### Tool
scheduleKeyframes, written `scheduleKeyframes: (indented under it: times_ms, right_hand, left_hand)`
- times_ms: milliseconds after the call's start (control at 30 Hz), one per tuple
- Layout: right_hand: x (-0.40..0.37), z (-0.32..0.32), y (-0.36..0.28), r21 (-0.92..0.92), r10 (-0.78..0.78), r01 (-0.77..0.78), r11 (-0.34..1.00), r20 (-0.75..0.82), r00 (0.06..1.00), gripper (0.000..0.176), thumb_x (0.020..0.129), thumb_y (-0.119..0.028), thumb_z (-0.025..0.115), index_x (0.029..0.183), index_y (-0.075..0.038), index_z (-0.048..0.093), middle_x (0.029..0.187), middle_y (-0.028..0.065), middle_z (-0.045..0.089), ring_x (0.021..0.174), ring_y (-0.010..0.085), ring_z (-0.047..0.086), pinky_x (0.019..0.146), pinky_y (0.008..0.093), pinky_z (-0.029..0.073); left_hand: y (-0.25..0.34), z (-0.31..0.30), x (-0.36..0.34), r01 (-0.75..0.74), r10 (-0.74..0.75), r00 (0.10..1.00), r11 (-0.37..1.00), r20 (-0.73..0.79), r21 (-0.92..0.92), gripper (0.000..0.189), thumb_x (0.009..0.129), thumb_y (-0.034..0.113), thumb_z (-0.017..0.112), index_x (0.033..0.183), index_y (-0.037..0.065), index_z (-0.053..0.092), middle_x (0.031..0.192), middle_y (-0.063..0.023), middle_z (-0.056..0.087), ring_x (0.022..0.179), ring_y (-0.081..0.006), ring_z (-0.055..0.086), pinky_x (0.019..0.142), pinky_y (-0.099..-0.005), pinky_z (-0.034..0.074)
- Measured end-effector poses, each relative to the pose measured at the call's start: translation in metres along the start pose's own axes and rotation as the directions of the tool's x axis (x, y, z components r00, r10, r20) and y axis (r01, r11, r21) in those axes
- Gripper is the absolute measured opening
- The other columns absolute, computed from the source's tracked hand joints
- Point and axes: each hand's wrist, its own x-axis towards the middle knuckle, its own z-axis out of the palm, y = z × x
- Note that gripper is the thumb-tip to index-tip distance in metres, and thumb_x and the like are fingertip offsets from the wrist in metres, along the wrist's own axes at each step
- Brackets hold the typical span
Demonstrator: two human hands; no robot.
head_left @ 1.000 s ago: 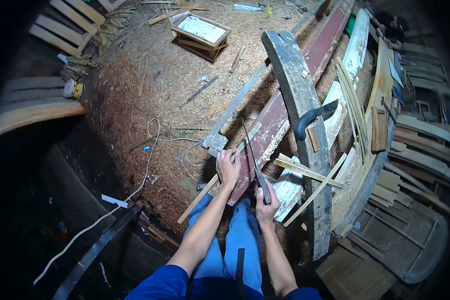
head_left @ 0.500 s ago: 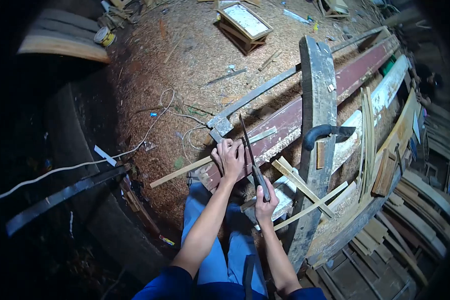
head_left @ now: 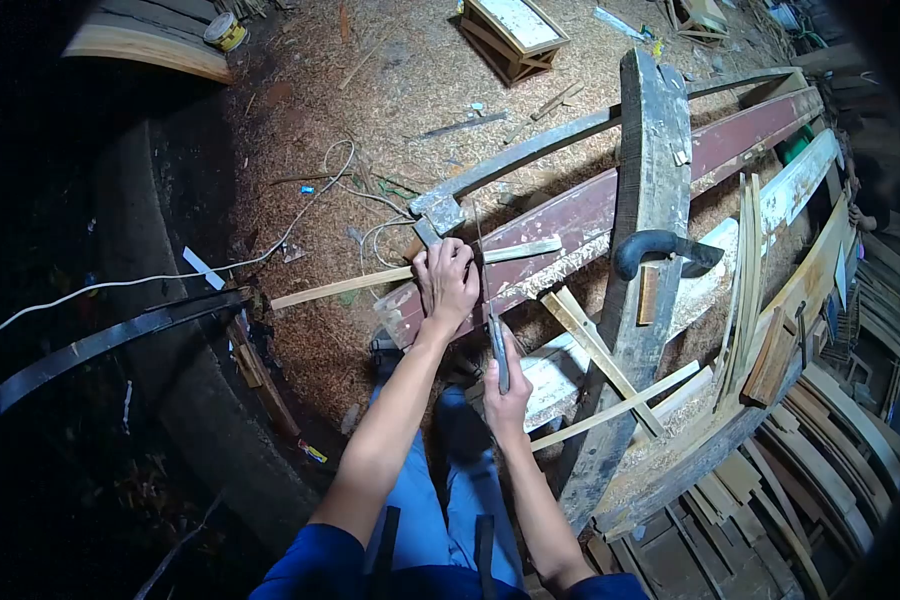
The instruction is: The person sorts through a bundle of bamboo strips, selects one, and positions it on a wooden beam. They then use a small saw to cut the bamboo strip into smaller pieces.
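A thin pale wooden strip (head_left: 340,287) lies across the near end of a long maroon beam (head_left: 560,215). My left hand (head_left: 447,283) presses down on this strip with its fingers curled over it. Just right of those fingers, a narrow hand saw (head_left: 487,290) crosses the strip, its blade seen nearly edge-on. My right hand (head_left: 507,390) is closed round the saw's dark handle, below the beam's near edge. The strip's far end sticks out to the right of the blade. The exact contact between teeth and wood is too fine to make out.
A thick weathered plank (head_left: 650,170) crosses the beam, with a black curved handle (head_left: 665,252) on it. Loose strips (head_left: 610,370) lie to the right. A white cord (head_left: 260,258) runs over the shavings-covered floor. Another person's arm (head_left: 863,218) shows at far right.
The saw has swung from a slant to nearly upright in view, and my right hand has shifted slightly left. My left hand stays on the strip. The whole view has shifted a little.
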Motion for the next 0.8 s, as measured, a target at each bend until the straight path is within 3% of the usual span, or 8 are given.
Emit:
scheduleKeyframes:
  times_ms: [67, 200, 267, 400, 700, 767, 800]
  right_hand:
    - [-0.003, 0.004, 0.004, 0.007, -0.036, 0.036, 0.999, -0.010, 0.999, 0.050, 0.102, -0.017, 0.058, 0.148, 0.000, 0.050, 0.108, 0.0243, 0.069, 0.080, 0.0260, 0.065, 0.076, 0.0380, 0.053]
    - [-0.011, 0.007, 0.009, 0.028, 0.123, -0.125, 0.992, 0.067, 0.990, 0.051, 0.104, -0.020, 0.057, 0.150, -0.001, 0.048, 0.117, 0.0247, 0.068, 0.084, 0.0276, 0.066, 0.080, 0.0385, 0.053]
    - [-0.009, 0.009, 0.018, -0.040, -0.073, 0.072, 0.997, -0.023, 0.997, 0.051, 0.104, -0.022, 0.056, 0.150, -0.001, 0.048, 0.124, 0.0249, 0.067, 0.095, 0.0299, 0.068, 0.088, 0.0381, 0.053]
    - [-0.001, 0.005, 0.003, 0.018, -0.004, 0.004, 1.000, 0.019, 1.000, 0.051, 0.106, -0.025, 0.055, 0.150, 0.000, 0.048, 0.130, 0.0249, 0.066, 0.113, 0.0304, 0.068, 0.096, 0.0380, 0.051]
    - [0.001, -0.005, 0.002, -0.032, -0.053, 0.053, 0.998, 0.003, 0.999, 0.048, 0.105, -0.023, 0.056, 0.148, -0.001, 0.051, 0.130, 0.0251, 0.066, 0.110, 0.0293, 0.068, 0.096, 0.0369, 0.051]
    - [0.010, -0.004, -0.010, 0.028, 0.149, -0.152, 0.988, 0.081, 0.985, 0.049, 0.105, -0.023, 0.055, 0.149, -0.001, 0.051, 0.132, 0.0252, 0.065, 0.118, 0.0274, 0.066, 0.100, 0.0363, 0.049]
    - [0.010, -0.001, -0.010, 0.021, 0.083, -0.084, 0.996, 0.051, 0.995, 0.049, 0.106, -0.024, 0.055, 0.149, -0.002, 0.051, 0.132, 0.0253, 0.066, 0.121, 0.0258, 0.064, 0.101, 0.0369, 0.048]
  left_hand:
    - [-0.002, 0.003, -0.001, -0.004, 0.004, 1.000, 1.000, 0.009, 0.026, 0.014, 0.083, 0.016, 0.067, 0.095, 0.010, 0.063, 0.106, -0.0050, 0.060, 0.109, -0.0257, 0.054, 0.097, -0.0441, 0.032]
    - [-0.001, 0.004, -0.003, -0.012, 0.011, 1.000, 0.999, 0.016, 0.043, 0.014, 0.083, 0.016, 0.067, 0.095, 0.010, 0.062, 0.107, -0.0049, 0.059, 0.110, -0.0258, 0.053, 0.098, -0.0446, 0.032]
    - [-0.001, 0.002, -0.002, -0.002, 0.001, 0.999, 0.999, 0.040, 0.032, 0.015, 0.084, 0.016, 0.066, 0.096, 0.010, 0.062, 0.108, -0.0052, 0.058, 0.110, -0.0260, 0.053, 0.098, -0.0450, 0.032]
    - [-0.002, 0.004, -0.002, -0.018, 0.017, 1.000, 0.999, 0.023, 0.046, 0.015, 0.084, 0.016, 0.065, 0.097, 0.010, 0.062, 0.106, -0.0057, 0.058, 0.109, -0.0260, 0.053, 0.097, -0.0448, 0.032]
    - [-0.003, 0.005, -0.002, -0.034, 0.033, 0.999, 0.999, 0.019, 0.028, 0.016, 0.084, 0.014, 0.062, 0.099, 0.008, 0.061, 0.105, -0.0074, 0.057, 0.108, -0.0267, 0.053, 0.097, -0.0449, 0.032]
    - [-0.002, 0.003, -0.001, -0.020, 0.019, 0.999, 1.000, 0.025, 0.014, 0.015, 0.084, 0.014, 0.061, 0.099, 0.008, 0.061, 0.105, -0.0074, 0.057, 0.108, -0.0267, 0.053, 0.097, -0.0447, 0.032]
    - [-0.002, 0.003, -0.001, -0.022, 0.022, 1.000, 1.000, 0.016, -0.001, 0.015, 0.085, 0.014, 0.061, 0.098, 0.008, 0.061, 0.105, -0.0074, 0.057, 0.107, -0.0268, 0.053, 0.097, -0.0443, 0.032]
